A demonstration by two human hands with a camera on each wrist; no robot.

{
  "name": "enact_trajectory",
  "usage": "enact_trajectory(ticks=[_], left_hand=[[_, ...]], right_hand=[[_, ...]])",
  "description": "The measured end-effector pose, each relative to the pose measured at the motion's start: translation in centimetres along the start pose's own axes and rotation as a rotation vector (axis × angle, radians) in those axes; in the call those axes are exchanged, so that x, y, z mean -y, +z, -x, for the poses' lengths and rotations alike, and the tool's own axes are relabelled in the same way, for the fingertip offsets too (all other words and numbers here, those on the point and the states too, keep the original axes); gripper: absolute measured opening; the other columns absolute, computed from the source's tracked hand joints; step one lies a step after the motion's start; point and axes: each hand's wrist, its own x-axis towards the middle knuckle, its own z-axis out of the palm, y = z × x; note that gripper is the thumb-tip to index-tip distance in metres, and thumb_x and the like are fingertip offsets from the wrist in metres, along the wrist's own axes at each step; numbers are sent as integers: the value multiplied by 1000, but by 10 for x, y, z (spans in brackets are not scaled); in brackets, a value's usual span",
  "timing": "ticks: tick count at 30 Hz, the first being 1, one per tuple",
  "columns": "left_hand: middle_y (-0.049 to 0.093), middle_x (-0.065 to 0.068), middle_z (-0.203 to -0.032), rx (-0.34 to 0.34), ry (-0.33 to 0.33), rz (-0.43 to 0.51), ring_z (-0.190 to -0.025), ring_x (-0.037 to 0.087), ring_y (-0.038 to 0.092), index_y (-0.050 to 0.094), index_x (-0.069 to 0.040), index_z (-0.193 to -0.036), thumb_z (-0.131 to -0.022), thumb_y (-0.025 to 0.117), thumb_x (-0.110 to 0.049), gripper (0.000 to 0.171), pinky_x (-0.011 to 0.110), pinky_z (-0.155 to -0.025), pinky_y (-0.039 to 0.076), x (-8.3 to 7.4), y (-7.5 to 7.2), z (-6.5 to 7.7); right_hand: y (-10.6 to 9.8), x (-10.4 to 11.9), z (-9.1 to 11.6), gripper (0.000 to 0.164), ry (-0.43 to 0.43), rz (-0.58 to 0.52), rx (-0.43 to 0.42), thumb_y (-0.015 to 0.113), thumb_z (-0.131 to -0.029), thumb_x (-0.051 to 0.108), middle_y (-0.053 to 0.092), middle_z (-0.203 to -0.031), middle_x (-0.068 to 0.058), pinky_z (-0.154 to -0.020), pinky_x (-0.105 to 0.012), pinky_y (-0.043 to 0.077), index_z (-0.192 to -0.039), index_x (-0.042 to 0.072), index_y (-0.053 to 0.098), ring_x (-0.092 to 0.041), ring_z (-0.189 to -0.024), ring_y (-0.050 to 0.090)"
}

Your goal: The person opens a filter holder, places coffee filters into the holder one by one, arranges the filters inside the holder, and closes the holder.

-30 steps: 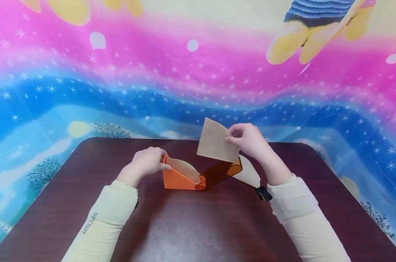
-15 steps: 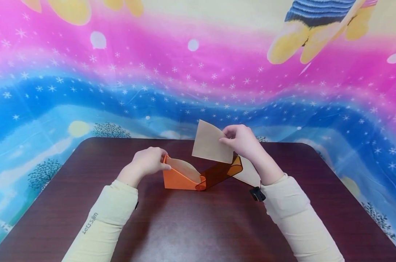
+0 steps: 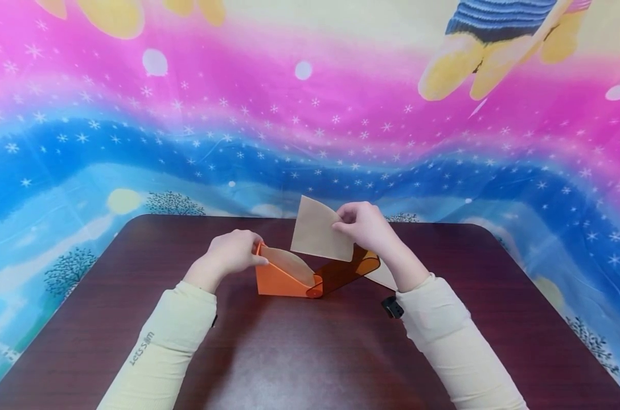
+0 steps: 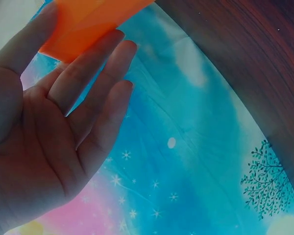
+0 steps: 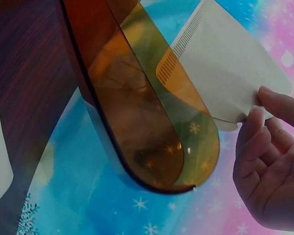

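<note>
My left hand [image 3: 232, 253] holds the high back end of an orange filter holder [image 3: 280, 283], thumb on one side and fingers on the other. Inside the holder stands a tan paper coffee filter [image 3: 289, 264]. Its see-through amber lid [image 5: 137, 112] is swung out to the right, hinged at the low end. Between thumb and fingertips, my right hand [image 3: 367, 224] pinches another coffee filter [image 3: 317, 234] by its right edge, raised above the lid. The crimped seam of that filter shows partly through the lid in the right wrist view.
One more coffee filter [image 3: 380, 277] lies on the dark wooden table [image 3: 310, 353] right of the lid, partly hidden by my right forearm. A printed cloth backdrop [image 3: 269, 142] hangs close behind the table's far edge.
My right hand has moved left and slightly down with the coffee filter, nearer to the orange filter holder. My left hand and the holder have stayed in place.
</note>
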Motion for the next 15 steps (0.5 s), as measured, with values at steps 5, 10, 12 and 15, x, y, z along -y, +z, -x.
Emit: enact_trajectory(ticks=[5,10,12,15], left_hand=[[68,4,-93,-4,1,-1,-80,18,60,66,-9,-110,-81,71,-30,35,41,-74,50,-1,0,0],[68,3,-90,-9,2,1,-78,17,59,67,-9,-107,-81,71,-30,34,40,-72,49,-1,0,1],[68,3,-90,-10,1,2,-78,17,59,67,-9,-107,-81,71,-30,33,40,-72,49,-1,0,1],[68,3,-90,-8,-2,8,-78,17,59,66,-8,-107,-82,71,-30,34,40,-74,50,-1,1,1]], right_hand=[[4,-1,-2,12,-18,-6,-5,66,-86,18,68,-85,-8,-70,-30,47,-92,8,69,-21,-80,58],[9,-1,-4,12,-26,10,0,66,-86,18,69,-85,-8,-70,-31,47,-92,8,69,-21,-80,59],[11,-1,-4,12,-21,18,9,66,-86,18,69,-86,-8,-71,-31,47,-93,8,69,-21,-81,59],[16,-1,-4,13,-14,31,22,66,-87,18,69,-87,-8,-72,-31,47,-94,8,69,-20,-81,58]])
